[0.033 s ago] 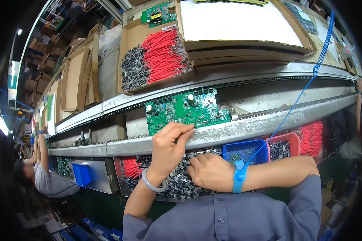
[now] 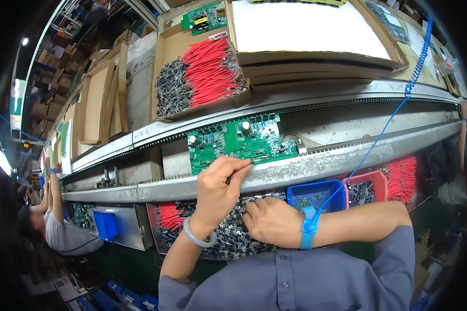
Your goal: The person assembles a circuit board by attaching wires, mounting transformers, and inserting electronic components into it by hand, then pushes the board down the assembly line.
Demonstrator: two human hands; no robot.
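Observation:
A green circuit board (image 2: 232, 141) with white-topped capacitors and small parts lies across the two rails of the conveyor. At its near edge, my left hand (image 2: 219, 185) has thumb and forefinger pinched together; a tiny dark piece shows by the fingertips, too small to name. My right hand (image 2: 272, 222) rests over the bin of loose black and metal components (image 2: 225, 234), its fingers curled down among them. What those fingertips hold, if anything, is hidden. A blue strap (image 2: 308, 227) with a coiled cord circles my right wrist.
Beyond the rails stands a cardboard box of red-sleeved and grey leads (image 2: 210, 70), beside stacked cartons (image 2: 316, 59). A blue bin (image 2: 339, 201) and a red bin (image 2: 380, 181) sit right of my hands. The blue cord (image 2: 381, 136) crosses the rails. Another person (image 2: 67, 233) works at left.

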